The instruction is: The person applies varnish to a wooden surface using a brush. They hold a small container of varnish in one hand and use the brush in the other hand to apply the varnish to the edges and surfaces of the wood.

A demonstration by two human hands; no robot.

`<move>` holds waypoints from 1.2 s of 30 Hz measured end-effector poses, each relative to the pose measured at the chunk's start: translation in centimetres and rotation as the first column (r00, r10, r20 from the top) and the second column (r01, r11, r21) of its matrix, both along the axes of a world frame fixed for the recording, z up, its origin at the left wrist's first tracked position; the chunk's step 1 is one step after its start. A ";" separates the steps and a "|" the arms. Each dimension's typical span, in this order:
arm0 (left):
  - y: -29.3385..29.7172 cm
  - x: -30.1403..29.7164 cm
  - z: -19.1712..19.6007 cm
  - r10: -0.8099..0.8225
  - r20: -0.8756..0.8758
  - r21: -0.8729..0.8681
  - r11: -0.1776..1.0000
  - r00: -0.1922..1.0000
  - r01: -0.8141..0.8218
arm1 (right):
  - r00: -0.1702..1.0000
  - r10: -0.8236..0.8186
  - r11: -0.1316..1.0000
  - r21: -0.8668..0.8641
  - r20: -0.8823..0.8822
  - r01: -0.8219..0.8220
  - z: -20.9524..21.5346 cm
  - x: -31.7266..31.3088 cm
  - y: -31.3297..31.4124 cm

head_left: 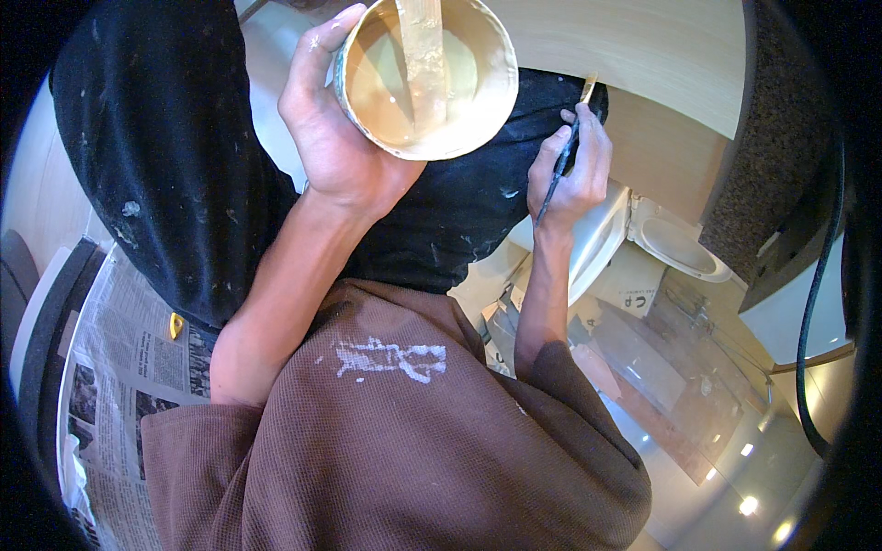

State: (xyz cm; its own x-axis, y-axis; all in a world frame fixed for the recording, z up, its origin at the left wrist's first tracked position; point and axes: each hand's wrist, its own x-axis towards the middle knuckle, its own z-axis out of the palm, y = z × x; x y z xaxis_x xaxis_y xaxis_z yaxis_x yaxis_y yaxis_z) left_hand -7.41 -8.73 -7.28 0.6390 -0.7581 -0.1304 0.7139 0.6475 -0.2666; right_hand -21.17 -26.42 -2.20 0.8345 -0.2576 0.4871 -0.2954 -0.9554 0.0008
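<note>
While the left hand (335,151) clasped a paint tub (494,92) containing a wooden stirring stick (424,64), the right hand (577,179) pinched a slim paintbrush (555,180)

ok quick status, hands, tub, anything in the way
Left hand holding open tub. Right hand holding slim brush, tip near pale panel edge. Flat stick in tub, partly blocking its mouth.

Flat stick (424,64), upper end off-frame.
</note>
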 end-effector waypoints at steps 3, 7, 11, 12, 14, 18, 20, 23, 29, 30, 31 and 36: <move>0.0 0.0 0.4 -0.012 -0.014 0.051 0.999 1.000 0.012 | 1.000 -0.010 1.000 -0.015 -0.022 0.010 -0.1 0.0 -0.1; 0.0 0.1 0.4 -0.002 -0.034 0.062 0.998 0.999 0.005 | 0.999 0.015 0.999 -0.044 -0.041 -0.017 -0.2 -0.1 -0.1; 0.0 0.0 0.9 0.007 -0.055 0.137 0.991 0.998 0.001 | 1.000 -0.018 1.000 -0.020 -0.010 0.018 0.0 0.1 0.2; -0.1 0.1 1.0 0.009 -0.058 0.152 0.988 0.998 0.000 | 0.999 -0.023 1.000 -0.016 -0.022 0.023 0.0 0.2 0.3; -0.1 0.0 1.1 0.012 -0.061 0.172 0.985 0.998 -0.001 | 0.997 -0.010 1.000 -0.026 -0.072 0.008 0.0 0.2 0.2; -0.1 0.2 1.3 0.011 -0.061 0.217 0.976 0.998 0.002 | 0.999 -0.006 0.999 -0.039 -0.053 0.004 -0.2 0.2 0.4; -0.1 0.2 1.4 0.011 -0.068 0.240 0.971 0.998 0.005 | 0.999 -0.022 0.999 -0.026 -0.042 0.021 -0.3 0.3 0.5; -0.1 0.2 1.8 0.016 -0.070 0.269 0.963 0.997 0.003 | 0.993 -0.014 0.998 -0.062 -0.119 0.006 -0.4 0.3 0.3; -0.1 0.1 0.8 0.006 -0.020 0.169 0.986 1.000 -0.002 | 0.999 0.012 0.998 -0.069 -0.035 -0.015 -0.7 0.5 0.2; -0.1 0.1 0.4 0.012 -0.020 0.140 0.990 1.000 -0.009 | 1.000 0.011 0.997 -0.079 -0.010 -0.011 -0.7 0.5 0.2; -0.2 0.1 0.5 0.017 -0.035 0.131 0.991 0.999 -0.013 | 0.999 0.014 0.997 -0.071 -0.037 -0.016 -0.8 0.5 0.1; -0.3 -0.3 1.3 0.073 -0.178 0.085 0.995 0.981 -0.059 | 0.994 0.019 0.998 -0.064 -0.112 -0.027 -1.0 0.3 0.2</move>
State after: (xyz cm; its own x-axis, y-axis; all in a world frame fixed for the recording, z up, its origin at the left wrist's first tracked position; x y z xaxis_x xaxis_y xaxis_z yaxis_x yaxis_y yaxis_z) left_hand -7.67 -8.99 -5.94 0.6476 -0.6978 -0.3061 0.6135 0.7158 -0.3336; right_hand -20.91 -26.26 -3.24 0.8896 -0.2086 0.4063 -0.2681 -0.9587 0.0946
